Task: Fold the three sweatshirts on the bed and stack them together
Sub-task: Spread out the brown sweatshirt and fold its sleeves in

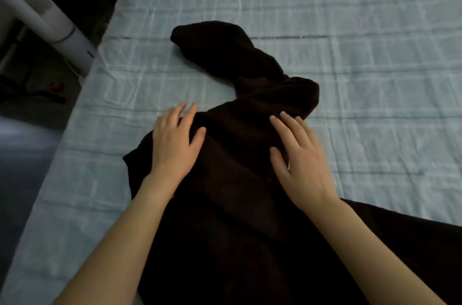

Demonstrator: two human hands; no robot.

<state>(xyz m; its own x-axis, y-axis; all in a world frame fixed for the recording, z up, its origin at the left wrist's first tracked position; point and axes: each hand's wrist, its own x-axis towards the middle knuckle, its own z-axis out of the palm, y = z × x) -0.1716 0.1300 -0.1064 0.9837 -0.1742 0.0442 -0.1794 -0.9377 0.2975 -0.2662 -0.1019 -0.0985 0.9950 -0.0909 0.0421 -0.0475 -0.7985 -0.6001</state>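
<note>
on the pale checked bed sheet (325, 17) lies a dark sweatshirt (225, 192), one sleeve (220, 47) trailing away. left hand (175, 144) and right hand (302, 162) press flat on it, fingers straight.

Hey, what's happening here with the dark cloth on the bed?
A person is working on a dark sweatshirt spread on a bed with a pale checked sheet. Both hands lie flat on it with straight fingers: the left hand near its left edge, the right hand further right. It is not folded yet; one sleeve trails away, twisted and bunched. Only this one sweatshirt is in view. A white tower appliance stands beside the bed.
</note>
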